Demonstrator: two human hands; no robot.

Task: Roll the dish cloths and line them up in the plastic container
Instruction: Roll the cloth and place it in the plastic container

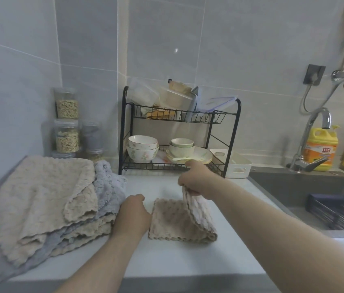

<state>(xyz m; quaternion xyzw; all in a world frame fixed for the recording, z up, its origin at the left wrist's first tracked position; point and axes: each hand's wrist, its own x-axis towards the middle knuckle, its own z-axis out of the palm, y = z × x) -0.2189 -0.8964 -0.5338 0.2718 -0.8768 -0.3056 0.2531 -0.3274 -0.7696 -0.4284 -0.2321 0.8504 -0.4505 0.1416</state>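
Observation:
A beige dish cloth point(173, 223) lies on the white counter in front of me, its right side folded up and over. My right hand point(198, 180) pinches that raised edge above the counter. My left hand point(134, 214) rests at the cloth's left edge, its fingers curled down against it. A pile of beige and grey dish cloths point(46, 204) sits to the left. The white plastic container point(238, 168) stands at the back, beside the dish rack's right leg.
A black two-tier dish rack point(179, 132) with bowls and plates stands against the wall. Stacked clear jars point(67, 123) fill the left corner. To the right lie a dark sink point(306, 191), a tap and a yellow detergent bottle point(321, 149).

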